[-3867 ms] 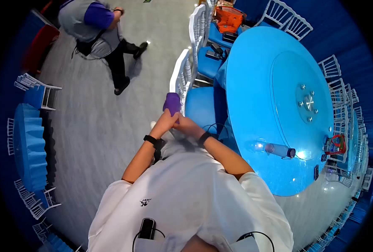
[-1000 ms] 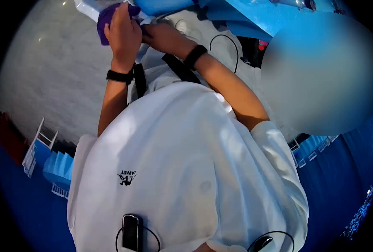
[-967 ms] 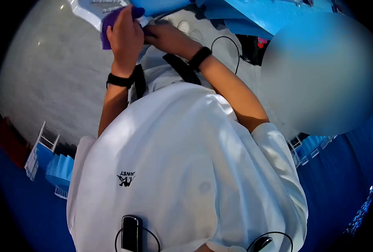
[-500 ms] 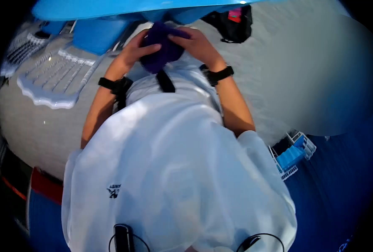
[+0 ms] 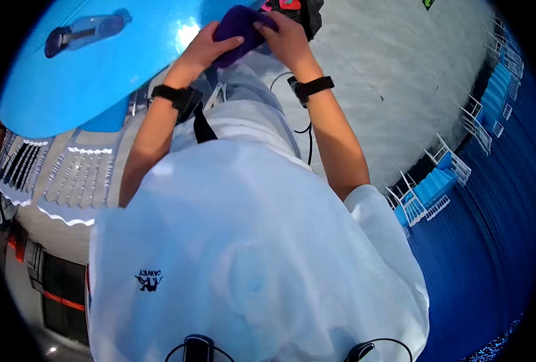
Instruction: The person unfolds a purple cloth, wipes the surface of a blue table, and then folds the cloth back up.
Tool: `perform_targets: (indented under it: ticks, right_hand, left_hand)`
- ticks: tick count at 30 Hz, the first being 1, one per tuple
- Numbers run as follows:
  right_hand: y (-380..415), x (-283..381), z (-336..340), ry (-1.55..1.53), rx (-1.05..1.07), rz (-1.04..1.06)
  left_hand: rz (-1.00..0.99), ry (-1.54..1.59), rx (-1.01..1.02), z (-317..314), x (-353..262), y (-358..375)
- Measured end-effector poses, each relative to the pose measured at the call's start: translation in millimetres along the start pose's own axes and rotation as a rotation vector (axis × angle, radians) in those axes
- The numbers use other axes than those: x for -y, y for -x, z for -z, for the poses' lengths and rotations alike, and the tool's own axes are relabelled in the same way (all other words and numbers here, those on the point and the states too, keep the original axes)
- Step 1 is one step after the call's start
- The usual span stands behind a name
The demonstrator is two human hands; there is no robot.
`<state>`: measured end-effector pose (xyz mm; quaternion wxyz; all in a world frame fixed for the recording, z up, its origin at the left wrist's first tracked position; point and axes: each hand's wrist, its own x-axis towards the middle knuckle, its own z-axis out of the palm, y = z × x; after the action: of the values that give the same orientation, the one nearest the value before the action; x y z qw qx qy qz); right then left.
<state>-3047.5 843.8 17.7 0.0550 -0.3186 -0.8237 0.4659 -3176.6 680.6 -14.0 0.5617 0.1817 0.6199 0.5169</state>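
Observation:
In the head view, a folded purple cloth (image 5: 238,31) is held up in front of my waist at the top. My left hand (image 5: 203,49) grips its left side, the thumb lying across the near face. On the other side, my right hand (image 5: 285,41) pinches the cloth's right edge between thumb and fingers. The cloth is a flat, roughly rectangular pad with rounded corners. Both wrists wear black straps. Most of the fingers behind the cloth are hidden.
A blue-covered table (image 5: 93,84) fills the upper left, with a clear bottle (image 5: 90,31) lying on it. White chairs (image 5: 78,175) stand at the left. A black bag (image 5: 311,17) is beyond my right hand. Blue tables with white chairs (image 5: 432,186) line the right.
My view has turned, bringing the blue table and bottle in at the upper left. The purple cloth has gone from a loose, drooping shape to a flatter, neater pad, still in both hands.

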Motion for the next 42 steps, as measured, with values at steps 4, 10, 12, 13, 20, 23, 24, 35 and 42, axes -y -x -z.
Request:
perform_targets:
  ticks: [4, 10, 12, 13, 20, 23, 24, 35, 42]
  right_hand:
    - [-30, 4, -33, 0.167, -0.058, 0.379]
    - [-32, 44, -123, 0.353, 0.136, 0.544]
    - [-20, 54, -149, 0.450, 0.332, 0.581]
    - [-17, 60, -158, 0.452, 0.372, 0.613]
    - [-32, 57, -161, 0.495, 0.643, 0.778]
    - [-40, 39, -149, 0.466, 0.740, 0.886]
    - [-43, 43, -144, 0.478, 0.765, 0.893]
    - [-58, -50, -20, 0.640, 0.776, 1.030]
    - [-50, -50, 11, 0.392, 1.363, 0.570]
  left_hand:
    - [0.119, 0.065, -0.087, 21, -16, 3]
    - [0.259, 0.083, -0.284, 99, 28, 48]
    - [0.278, 0.156, -0.301, 118, 45, 67]
    - [0.276, 0.190, -0.338, 123, 48, 76]
    - [0.341, 0.448, -0.303, 83, 68, 99]
    - [0.218, 0.400, -0.410, 47, 93, 78]
    - [0.230, 0.364, -0.490, 36, 81, 75]
    - [0.006, -0.031, -0.941, -133, 63, -16]
    - [-0.481, -0.026, -1.208, -186, 48, 9]
